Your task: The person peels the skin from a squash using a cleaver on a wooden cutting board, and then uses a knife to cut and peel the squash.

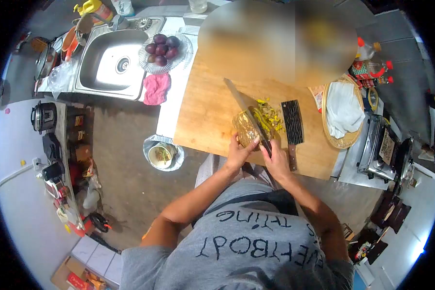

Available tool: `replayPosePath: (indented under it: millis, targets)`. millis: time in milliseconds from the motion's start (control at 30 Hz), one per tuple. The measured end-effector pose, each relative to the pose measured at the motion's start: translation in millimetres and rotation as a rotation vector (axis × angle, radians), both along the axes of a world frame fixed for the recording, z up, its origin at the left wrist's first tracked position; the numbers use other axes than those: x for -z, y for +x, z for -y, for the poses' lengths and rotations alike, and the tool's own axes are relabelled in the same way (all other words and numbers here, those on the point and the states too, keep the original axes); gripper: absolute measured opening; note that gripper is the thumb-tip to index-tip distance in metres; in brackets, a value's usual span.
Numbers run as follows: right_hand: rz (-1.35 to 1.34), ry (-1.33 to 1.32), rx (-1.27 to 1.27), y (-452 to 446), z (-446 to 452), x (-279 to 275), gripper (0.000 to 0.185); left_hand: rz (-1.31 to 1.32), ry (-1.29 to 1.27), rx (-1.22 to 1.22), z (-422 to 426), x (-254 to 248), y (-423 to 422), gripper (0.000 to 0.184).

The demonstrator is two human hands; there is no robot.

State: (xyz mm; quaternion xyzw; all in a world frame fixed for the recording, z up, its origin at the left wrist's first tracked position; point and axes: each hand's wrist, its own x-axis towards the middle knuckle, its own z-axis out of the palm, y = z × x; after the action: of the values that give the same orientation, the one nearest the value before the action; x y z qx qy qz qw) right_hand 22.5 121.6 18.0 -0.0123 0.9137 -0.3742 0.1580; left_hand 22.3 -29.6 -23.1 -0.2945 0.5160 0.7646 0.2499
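My left hand (pixel 240 153) is closed at the near end of a shiny golden-brown patterned item (pixel 245 126), which I cannot identify for sure. Just to its right, my right hand (pixel 275 159) is closed around the near end of a long knife (pixel 241 100), whose blade points away to the upper left. Both hands nearly touch. Chopped yellow-green pieces (pixel 273 115) lie right of the blade on the wooden board (pixel 203 111). A dark ridged blade (pixel 292 121) with a brown handle (pixel 293 157) rests flat further right.
A steel sink (pixel 112 60), a glass plate of dark round fruit (pixel 162 49) and a pink cloth (pixel 156 89) are at the left. Below them stands a lined bin (pixel 163 154). Rightward are a cloth-covered basket (pixel 342 108), bottles (pixel 372 68) and a stove (pixel 377 145). The board's far part is blurred.
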Motion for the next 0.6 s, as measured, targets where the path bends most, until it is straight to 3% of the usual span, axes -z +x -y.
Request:
replayPosePath:
  millis: [67, 133, 233, 267, 367, 500, 600]
  targets:
    - [0.032, -0.025, 0.010, -1.9, 1.6, 1.5, 0.033, -0.081, -0.099, -0.007, -0.8, 8.0, 2.1, 0.084]
    - [0.057, -0.055, 0.016, -7.7, 3.2, 3.9, 0.033, -0.374, -0.319, 0.053, 4.3, 31.5, -1.9, 0.080]
    - [0.066, -0.086, 0.030, -14.2, 5.5, 4.6, 0.033, -0.524, -0.264, 0.053, 11.9, 15.1, -19.6, 0.078]
    - [0.038, -0.033, 0.004, -17.6, 6.7, 2.0, 0.032, -0.454, -0.131, 0.068, 16.8, 2.1, -27.2, 0.076]
    - [-0.045, -0.036, -0.021, -15.4, 3.8, 16.4, 0.031, -0.425, -0.119, 0.029, 20.5, -8.3, -32.5, 0.084]
    - [-0.020, -0.217, 0.020, -5.3, -4.1, 46.8, 0.033, -0.393, -0.164, 0.061, 21.1, 12.3, -24.2, 0.088]
    - [-0.090, -0.188, -0.006, -2.4, -7.7, 55.2, 0.034, -0.499, -0.201, 0.083, 20.4, 23.2, -24.7, 0.089]
